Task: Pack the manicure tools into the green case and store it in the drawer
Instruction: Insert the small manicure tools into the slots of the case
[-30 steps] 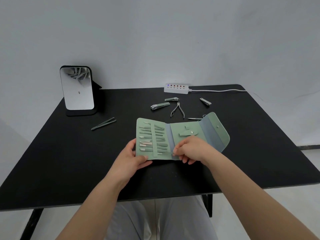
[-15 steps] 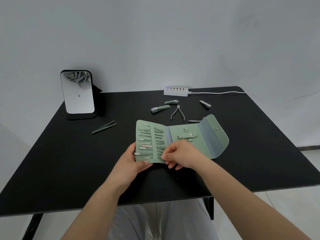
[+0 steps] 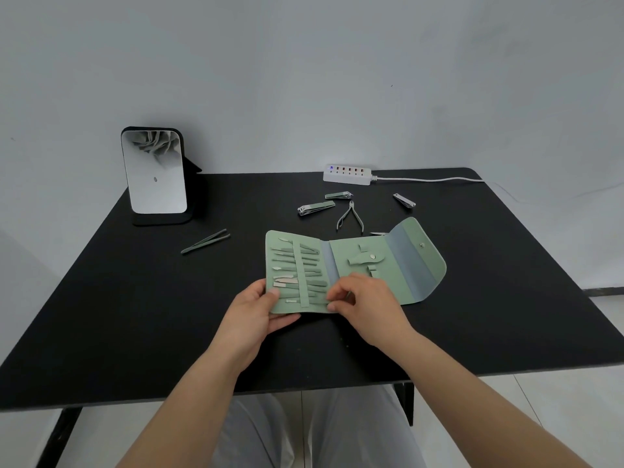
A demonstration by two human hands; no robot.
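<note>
I see my left hand point(image 3: 251, 317) grasping the near left corner of the case point(image 3: 358, 265), thumb on top of the panel and the other fingers under it. My right hand point(image 3: 366, 304) sits at the near edge of the case by the middle fold; its fingers point(image 3: 334, 295) are pinched on the end of a thin tool in the lowest loops, but I cannot tell if they truly grip it.

The case lies open on the black table point(image 3: 135, 315), near its middle, a little lifted at my side. Its left panel carries a row of thin tools point(image 3: 297, 265) under one upright strap. The middle panel has a strap with a snap, and the flap at 3 o'clock stands tilted up.

From the case, at 12 o'clock lie the nippers point(image 3: 351, 217). At 11 o'clock are two clippers point(image 3: 315, 207), one just beyond the other. A third clipper point(image 3: 404, 200) lies at 1 o'clock. The tweezers point(image 3: 206, 241) lie at 9 o'clock, well apart from the case. A mirror point(image 3: 153, 172) stands at 10 o'clock. A white power strip point(image 3: 347, 173) lies at the far edge of the table.
</note>
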